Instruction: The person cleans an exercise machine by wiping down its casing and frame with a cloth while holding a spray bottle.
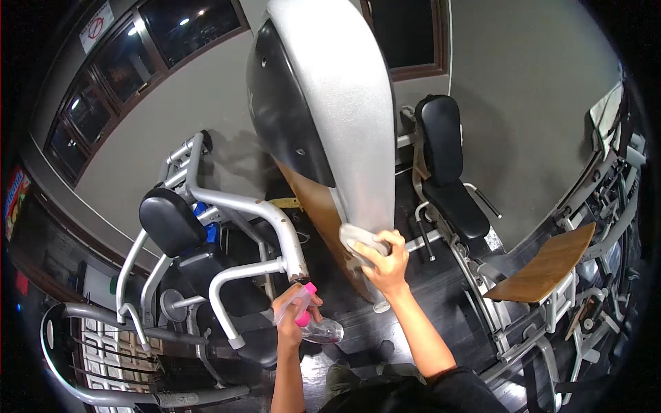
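My left hand [287,322] is wrapped round a spray bottle [325,331] with a clear body and a pink spray head. The bottle lies tilted, its clear part pointing to the right. My right hand [390,267] grips a pale, folded cloth [359,241] and presses it against the lower part of a tall silver machine housing [354,103]. That housing has a black panel [289,103] on its left side and narrows toward the floor. Part of the cloth is hidden behind my fingers.
To the left stands a silver-framed exercise machine with a black backrest [170,221]. Another machine with a black padded seat [458,210] is at the right, near a brown wooden board [547,267]. The dark floor [427,323] runs beneath, with a grey wall behind.
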{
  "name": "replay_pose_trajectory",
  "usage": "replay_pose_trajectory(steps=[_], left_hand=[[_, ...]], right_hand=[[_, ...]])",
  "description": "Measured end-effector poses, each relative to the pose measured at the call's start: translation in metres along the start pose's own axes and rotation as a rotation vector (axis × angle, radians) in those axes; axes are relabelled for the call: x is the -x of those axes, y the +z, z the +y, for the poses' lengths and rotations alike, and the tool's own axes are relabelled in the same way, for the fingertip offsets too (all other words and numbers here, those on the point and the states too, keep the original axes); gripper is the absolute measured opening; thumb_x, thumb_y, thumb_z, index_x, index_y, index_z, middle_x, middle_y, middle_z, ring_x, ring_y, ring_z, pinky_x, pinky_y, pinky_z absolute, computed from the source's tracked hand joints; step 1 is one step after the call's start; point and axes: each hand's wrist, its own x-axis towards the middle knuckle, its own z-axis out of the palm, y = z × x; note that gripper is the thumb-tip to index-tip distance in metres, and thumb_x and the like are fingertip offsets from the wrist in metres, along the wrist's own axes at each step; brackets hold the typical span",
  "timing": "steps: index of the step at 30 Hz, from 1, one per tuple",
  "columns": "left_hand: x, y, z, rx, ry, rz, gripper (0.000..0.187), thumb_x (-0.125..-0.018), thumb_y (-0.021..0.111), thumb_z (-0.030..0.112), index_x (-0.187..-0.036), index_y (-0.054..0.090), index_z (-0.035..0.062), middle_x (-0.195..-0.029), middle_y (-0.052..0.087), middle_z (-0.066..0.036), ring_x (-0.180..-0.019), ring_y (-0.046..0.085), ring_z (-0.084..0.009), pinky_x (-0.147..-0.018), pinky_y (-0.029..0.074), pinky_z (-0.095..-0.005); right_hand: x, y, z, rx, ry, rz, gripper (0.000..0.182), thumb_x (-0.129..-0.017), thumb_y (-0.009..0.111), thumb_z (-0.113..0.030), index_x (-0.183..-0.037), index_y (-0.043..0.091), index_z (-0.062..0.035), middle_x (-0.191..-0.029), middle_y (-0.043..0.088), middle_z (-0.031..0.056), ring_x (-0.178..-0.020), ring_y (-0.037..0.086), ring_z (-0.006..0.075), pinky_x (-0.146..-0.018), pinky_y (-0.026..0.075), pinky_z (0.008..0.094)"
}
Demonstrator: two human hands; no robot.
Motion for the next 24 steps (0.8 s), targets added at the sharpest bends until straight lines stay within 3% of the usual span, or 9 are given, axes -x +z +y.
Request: replay_pose_trajectory(steps=[3, 7, 10, 14, 20, 24], left_hand=[[0.001, -0.002, -0.001, 0.005, -0.048, 0.009, 0.054, -0.087, 0.055, 0.045, -0.084, 0.063, -0.0082, -0.076, 0.061, -0.014, -0.051, 0.06, -0.0213, -0.049, 0.046, -0.03], [-0.001, -0.003, -0.003, -0.008, -0.067, -0.012, 0.054, -0.087, 0.055, 0.045, -0.085, 0.063, -0.0082, -0.076, 0.061, -0.015, -0.051, 0.06, -0.0213, -0.049, 0.047, -0.0302], [-0.003, 0.0, -0.005, -0.029, -0.05, -0.005, 0.057, -0.088, 0.054, 0.048, -0.083, 0.063, -0.008, -0.073, 0.063, -0.018, -0.046, 0.058, -0.0219, -0.045, 0.05, -0.0323], [-0.007, 0.005, -0.009, 0.013, -0.032, -0.011, 0.057, -0.087, 0.053, 0.048, -0.082, 0.062, -0.008, -0.073, 0.063, -0.018, -0.045, 0.058, -0.0225, -0.045, 0.05, -0.033], [-0.01, 0.016, -0.015, 0.027, -0.063, -0.052, 0.058, -0.086, 0.054, 0.049, -0.082, 0.062, -0.0081, -0.073, 0.062, -0.018, -0.045, 0.058, -0.023, -0.045, 0.049, -0.0334], [-0.011, 0.023, -0.017, 0.023, -0.103, -0.052, 0.057, -0.086, 0.054, 0.048, -0.082, 0.062, -0.0078, -0.073, 0.062, -0.018, -0.045, 0.058, -0.0226, -0.045, 0.05, -0.0332]], right_hand=[[0.065, 0.006, 0.018, 0.006, 0.17, -0.136, 0.059, -0.054, 0.086, -0.006, -0.106, 0.074, -0.0307, -0.107, 0.052, 0.0038, -0.085, 0.063, 0.0249, -0.062, 0.056, 0.0363], [0.081, 0.004, 0.022, -0.046, 0.279, -0.195, 0.055, -0.06, 0.085, -0.004, -0.108, 0.068, -0.0252, -0.114, 0.052, 0.0083, -0.095, 0.063, 0.0293, -0.068, 0.057, 0.0397], [0.053, 0.013, 0.025, -0.181, 0.211, 0.163, 0.06, -0.067, 0.079, 0.001, -0.117, 0.055, -0.0206, -0.12, 0.048, 0.0163, -0.105, 0.057, 0.0358, -0.083, 0.051, 0.0451], [0.004, 0.009, 0.015, -0.183, 0.221, 0.258, 0.054, -0.072, 0.076, 0.002, -0.118, 0.054, -0.0134, -0.118, 0.048, 0.0175, -0.102, 0.055, 0.0343, -0.083, 0.048, 0.044], [0.075, 0.02, 0.025, -0.145, 0.335, 0.116, 0.054, -0.071, 0.077, 0.002, -0.116, 0.051, -0.0122, -0.114, 0.051, 0.0184, -0.096, 0.06, 0.036, -0.078, 0.052, 0.0436], [0.078, 0.013, 0.022, -0.165, 0.407, 0.071, 0.049, -0.076, 0.077, -0.001, -0.116, 0.05, -0.0089, -0.114, 0.052, 0.0189, -0.097, 0.061, 0.0369, -0.08, 0.052, 0.0441]])
